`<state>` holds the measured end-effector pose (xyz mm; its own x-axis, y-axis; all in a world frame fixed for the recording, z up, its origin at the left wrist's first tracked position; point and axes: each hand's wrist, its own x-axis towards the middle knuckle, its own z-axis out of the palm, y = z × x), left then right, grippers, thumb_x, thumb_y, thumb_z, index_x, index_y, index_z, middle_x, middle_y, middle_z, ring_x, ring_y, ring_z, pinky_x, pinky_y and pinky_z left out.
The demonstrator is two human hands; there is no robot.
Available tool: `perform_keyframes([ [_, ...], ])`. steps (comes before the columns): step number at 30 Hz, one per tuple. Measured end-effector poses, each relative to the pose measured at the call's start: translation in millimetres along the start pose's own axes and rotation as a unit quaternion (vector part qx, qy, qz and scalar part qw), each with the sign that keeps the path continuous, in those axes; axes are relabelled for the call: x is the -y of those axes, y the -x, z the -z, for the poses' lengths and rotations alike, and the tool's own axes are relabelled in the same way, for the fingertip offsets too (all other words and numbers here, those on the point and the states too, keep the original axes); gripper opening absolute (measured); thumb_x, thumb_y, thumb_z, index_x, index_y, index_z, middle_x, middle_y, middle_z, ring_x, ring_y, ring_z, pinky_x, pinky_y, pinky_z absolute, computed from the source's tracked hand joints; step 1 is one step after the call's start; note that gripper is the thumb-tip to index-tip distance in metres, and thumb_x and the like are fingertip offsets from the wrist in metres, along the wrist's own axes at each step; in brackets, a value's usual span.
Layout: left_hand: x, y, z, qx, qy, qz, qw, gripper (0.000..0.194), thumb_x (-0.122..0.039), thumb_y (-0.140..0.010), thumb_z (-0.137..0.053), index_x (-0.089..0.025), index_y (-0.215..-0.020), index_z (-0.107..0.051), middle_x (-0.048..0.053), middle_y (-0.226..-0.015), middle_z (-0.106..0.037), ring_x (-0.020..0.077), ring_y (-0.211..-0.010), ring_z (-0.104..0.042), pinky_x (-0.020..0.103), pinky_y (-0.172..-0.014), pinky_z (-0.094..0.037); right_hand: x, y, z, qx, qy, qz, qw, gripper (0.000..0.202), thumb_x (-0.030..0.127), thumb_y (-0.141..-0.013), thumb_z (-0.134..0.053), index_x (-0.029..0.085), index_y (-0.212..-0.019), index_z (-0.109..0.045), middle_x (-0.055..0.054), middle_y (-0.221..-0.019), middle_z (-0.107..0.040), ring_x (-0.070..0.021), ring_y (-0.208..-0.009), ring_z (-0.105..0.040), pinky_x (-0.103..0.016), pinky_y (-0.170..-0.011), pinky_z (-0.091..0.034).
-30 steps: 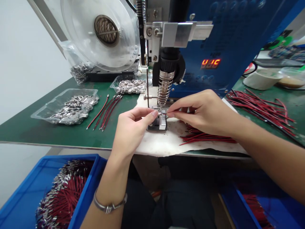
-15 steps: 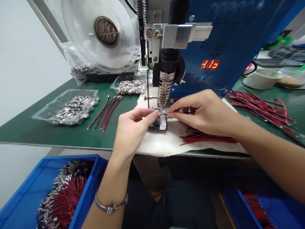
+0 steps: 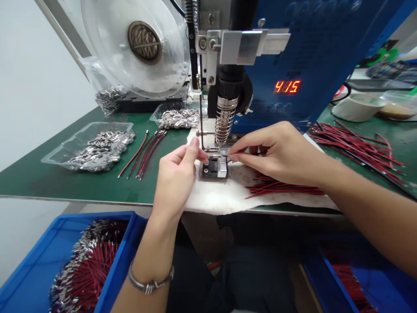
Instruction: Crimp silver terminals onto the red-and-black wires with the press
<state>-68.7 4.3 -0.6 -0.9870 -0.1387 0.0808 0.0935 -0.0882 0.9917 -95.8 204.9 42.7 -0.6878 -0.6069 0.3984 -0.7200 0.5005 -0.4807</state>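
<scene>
My right hand (image 3: 280,152) pinches a thin red and black wire (image 3: 232,156) whose tip lies at the small metal fixture (image 3: 222,167) under the machine's spring-wrapped head (image 3: 226,115). My left hand (image 3: 179,174) is just left of the fixture, its thumb raised and its fingers curled; whether anything small is between them cannot be made out. A small metal connector (image 3: 213,155) sits on the fixture near the wire tip. Below my right hand, a bunch of red and black wires (image 3: 280,188) lies on the white cloth (image 3: 215,198).
Two clear trays of metal connectors (image 3: 104,150) (image 3: 179,118) stand at the left, beside several finished wires (image 3: 151,152). A blue bin (image 3: 130,217) of wires is below left. More wires (image 3: 361,150) lie at right. The blue machine (image 3: 312,56) stands behind, near a large reel (image 3: 100,48).
My left hand has drawn back a little from the fixture, its thumb lifting away and uncovering the black base. My right hand has stayed in place.
</scene>
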Motion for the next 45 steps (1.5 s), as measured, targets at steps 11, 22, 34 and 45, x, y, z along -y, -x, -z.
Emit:
perform_keyframes([
  [11,2.7,-0.5,2.9,0.016,-0.006,-0.009,1.0,0.04,-0.04,-0.09,-0.065,-0.015,-0.06,-0.057,-0.004,-0.05,-0.036,0.0051,-0.044,-0.024,0.023,-0.044,-0.018,-0.1,0.3,2.3,0.001,0.01,-0.001,1.0,0.016,0.018,-0.089,-0.065,0.011,-0.088,-0.08,-0.001,-0.071,-0.074,-0.0082,-0.056,-0.054,-0.023,-0.056,-0.04],
  [22,2.0,0.0,2.7,0.024,0.0,-0.009,1.0,0.04,-0.039,-0.09,-0.065,-0.015,-0.059,-0.056,-0.003,-0.052,-0.04,0.0052,-0.045,-0.024,0.023,-0.044,-0.018,-0.6,0.3,0.8,0.004,0.012,-0.011,1.0,0.017,0.021,-0.089,-0.064,0.013,-0.088,-0.08,-0.002,-0.07,-0.074,-0.0104,-0.055,-0.056,-0.025,-0.056,-0.042],
  [34,-0.1,1.7,1.9,0.019,0.01,-0.004,1.0,0.041,-0.038,-0.089,-0.065,-0.015,-0.057,-0.055,-0.003,-0.049,-0.037,0.005,-0.043,-0.024,0.023,-0.044,-0.017,0.3,1.1,1.7,0.007,0.007,-0.009,1.0,0.017,0.02,-0.088,-0.063,0.016,-0.087,-0.079,-0.001,-0.073,-0.075,-0.0125,-0.059,-0.06,-0.026,-0.057,-0.043],
  [45,0.0,1.7,1.5,0.021,0.009,-0.005,1.0,0.041,-0.038,-0.09,-0.065,-0.015,-0.058,-0.055,-0.003,-0.051,-0.04,0.0053,-0.043,-0.024,0.024,-0.044,-0.017,-0.7,0.6,2.0,0.009,0.002,-0.006,1.0,0.017,0.02,-0.087,-0.063,0.015,-0.088,-0.08,-0.003,-0.077,-0.076,-0.0131,-0.061,-0.062,-0.026,-0.059,-0.043],
])
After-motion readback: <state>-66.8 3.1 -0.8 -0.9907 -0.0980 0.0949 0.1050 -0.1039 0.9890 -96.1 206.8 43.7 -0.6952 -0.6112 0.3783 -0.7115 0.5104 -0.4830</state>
